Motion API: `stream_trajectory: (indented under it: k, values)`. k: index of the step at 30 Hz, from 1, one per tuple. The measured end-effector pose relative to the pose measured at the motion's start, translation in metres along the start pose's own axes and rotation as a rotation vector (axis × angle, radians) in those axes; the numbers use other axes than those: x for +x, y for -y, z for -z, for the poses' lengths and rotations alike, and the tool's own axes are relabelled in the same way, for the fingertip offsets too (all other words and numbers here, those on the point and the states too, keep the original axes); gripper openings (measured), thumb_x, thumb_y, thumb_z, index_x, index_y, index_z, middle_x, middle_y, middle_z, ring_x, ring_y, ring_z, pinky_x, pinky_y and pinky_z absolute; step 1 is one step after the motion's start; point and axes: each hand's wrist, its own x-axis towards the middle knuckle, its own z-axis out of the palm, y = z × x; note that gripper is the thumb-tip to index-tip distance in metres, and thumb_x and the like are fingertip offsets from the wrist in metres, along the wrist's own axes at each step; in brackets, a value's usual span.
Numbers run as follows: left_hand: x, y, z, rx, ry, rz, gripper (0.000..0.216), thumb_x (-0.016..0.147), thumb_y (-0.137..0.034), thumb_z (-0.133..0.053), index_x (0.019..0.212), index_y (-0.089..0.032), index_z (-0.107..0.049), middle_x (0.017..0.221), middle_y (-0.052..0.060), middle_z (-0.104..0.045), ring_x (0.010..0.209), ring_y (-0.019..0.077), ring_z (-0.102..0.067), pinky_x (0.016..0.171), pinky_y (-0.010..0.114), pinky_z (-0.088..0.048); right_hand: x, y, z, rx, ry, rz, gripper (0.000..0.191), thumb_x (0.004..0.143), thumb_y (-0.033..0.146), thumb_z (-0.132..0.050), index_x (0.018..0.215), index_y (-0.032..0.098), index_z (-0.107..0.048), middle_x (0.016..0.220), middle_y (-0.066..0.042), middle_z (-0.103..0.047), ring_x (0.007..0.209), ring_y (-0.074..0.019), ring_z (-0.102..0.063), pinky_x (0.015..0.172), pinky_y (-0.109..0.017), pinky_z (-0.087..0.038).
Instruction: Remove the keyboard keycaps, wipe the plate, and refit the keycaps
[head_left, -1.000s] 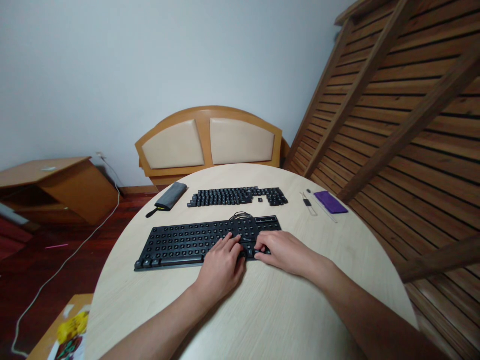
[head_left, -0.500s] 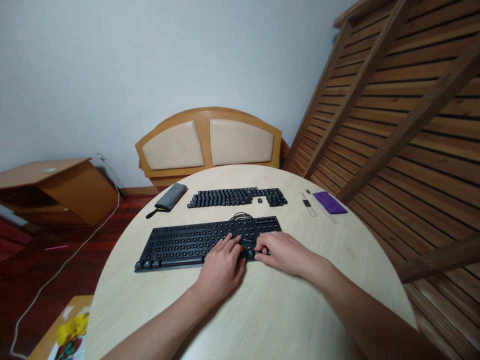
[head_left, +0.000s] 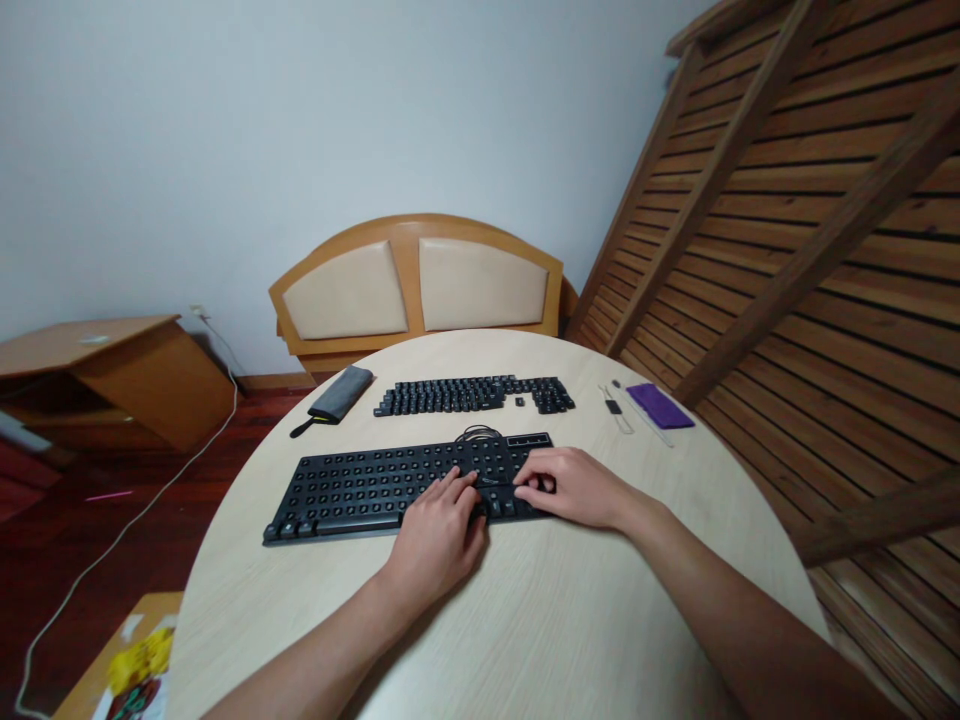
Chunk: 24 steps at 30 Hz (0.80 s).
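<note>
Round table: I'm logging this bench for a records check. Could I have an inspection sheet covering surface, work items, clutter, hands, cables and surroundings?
Surface: pale, wood-grained round table.
Work items: black keyboard, mostly bare of keycaps; loose keycaps laid in rows beyond it.
Clutter: grey pouch at left; wire tool, thin rod and purple item at right.
Hands: left hand rests on the keyboard; right hand is at its right end, fingers bent; whether it grips anything is unclear.
Cables: dark cable bunched behind the keyboard; pale cable across the floor.
Surroundings: headboard-like panel behind, cabinet left, wooden slats right.
</note>
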Motion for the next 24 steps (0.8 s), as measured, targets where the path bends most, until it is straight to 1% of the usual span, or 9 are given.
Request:
stream_trajectory:
  k: [2,4,6,7,10,13,15,20,24]
  values:
    - [0.000,0.001,0.001,0.015,-0.008,0.012,0.014,0.086,-0.016,-0.058,0.099,-0.017,-0.064,0.131,0.012,-0.067,0.126,0.0343,-0.060,0.100,0.054,-0.055,0.000,-0.013,0.003,-0.040,-0.150,-0.066,0.021,0.095,0.033,-0.056,0.099,0.021,-0.073,0.088,-0.004,-0.071,0.079,-0.0175,-0.063,0.074,-0.030,-0.046]
    - [0.000,0.003,0.003,0.032,-0.016,0.030,0.012,0.086,-0.018,-0.059,0.097,-0.017,-0.063,0.129,0.012,-0.068,0.125,0.0344,-0.061,0.099,0.053,-0.056,0.001,-0.030,0.005,-0.103,-0.311,-0.144,0.025,0.098,0.031,-0.049,0.106,0.020,-0.070,0.099,-0.007,-0.072,0.091,-0.0212,-0.063,0.083,-0.034,-0.048]
    - [0.000,0.004,0.003,0.043,-0.021,0.046,0.010,0.087,-0.023,-0.060,0.095,-0.018,-0.063,0.127,0.012,-0.069,0.124,0.0348,-0.061,0.097,0.053,-0.058,0.001,-0.049,0.005,-0.177,-0.416,-0.209,0.031,0.099,0.029,-0.044,0.116,0.018,-0.067,0.109,-0.010,-0.071,0.103,-0.0254,-0.061,0.092,-0.040,-0.047]
    - [0.000,0.005,0.004,0.043,-0.022,0.050,0.010,0.088,-0.026,-0.060,0.094,-0.018,-0.062,0.126,0.012,-0.069,0.124,0.0349,-0.061,0.097,0.053,-0.058,0.001,-0.059,0.004,-0.217,-0.436,-0.224,0.032,0.098,0.028,-0.044,0.120,0.017,-0.066,0.114,-0.011,-0.070,0.109,-0.0273,-0.059,0.097,-0.043,-0.046]
    - [0.000,0.005,0.004,0.039,-0.021,0.053,0.012,0.090,-0.030,-0.060,0.091,-0.018,-0.061,0.124,0.012,-0.070,0.125,0.0347,-0.061,0.097,0.054,-0.058,0.002,-0.081,-0.005,-0.311,-0.398,-0.274,0.046,0.096,0.027,-0.043,0.139,0.014,-0.054,0.133,-0.016,-0.063,0.129,-0.0310,-0.048,0.106,-0.047,-0.041]
    - [0.000,0.005,0.004,0.041,-0.020,0.051,0.009,0.090,-0.027,-0.060,0.092,-0.018,-0.061,0.125,0.012,-0.069,0.124,0.0344,-0.061,0.097,0.054,-0.058,0.005,-0.092,-0.016,-0.355,-0.328,-0.288,0.057,0.097,0.026,-0.040,0.152,0.015,-0.037,0.150,-0.013,-0.051,0.143,-0.0321,-0.033,0.113,-0.052,-0.035]
    - [0.000,0.005,0.003,0.042,-0.018,0.049,0.009,0.090,-0.025,-0.060,0.093,-0.017,-0.062,0.127,0.012,-0.069,0.125,0.0345,-0.060,0.097,0.054,-0.058,0.006,-0.096,-0.021,-0.365,-0.297,-0.284,0.060,0.097,0.026,-0.039,0.155,0.015,-0.030,0.155,-0.011,-0.045,0.147,-0.0322,-0.026,0.116,-0.054,-0.030]
    - [0.001,0.004,0.002,0.040,-0.004,0.051,0.010,0.090,-0.024,-0.059,0.096,-0.016,-0.062,0.128,0.013,-0.068,0.126,0.0352,-0.059,0.096,0.054,-0.058,0.007,-0.101,-0.024,-0.360,-0.276,-0.279,0.058,0.098,0.027,-0.037,0.155,0.017,-0.031,0.153,-0.012,-0.048,0.149,-0.0336,-0.022,0.115,-0.057,-0.030]
    - [0.002,0.003,0.002,0.035,0.004,0.063,0.010,0.089,-0.023,-0.058,0.095,-0.016,-0.062,0.127,0.013,-0.068,0.125,0.0352,-0.059,0.095,0.054,-0.058,0.007,-0.104,-0.025,-0.379,-0.330,-0.224,0.053,0.096,0.025,-0.042,0.149,0.019,-0.040,0.145,-0.012,-0.056,0.145,-0.0337,-0.030,0.112,-0.056,-0.035]
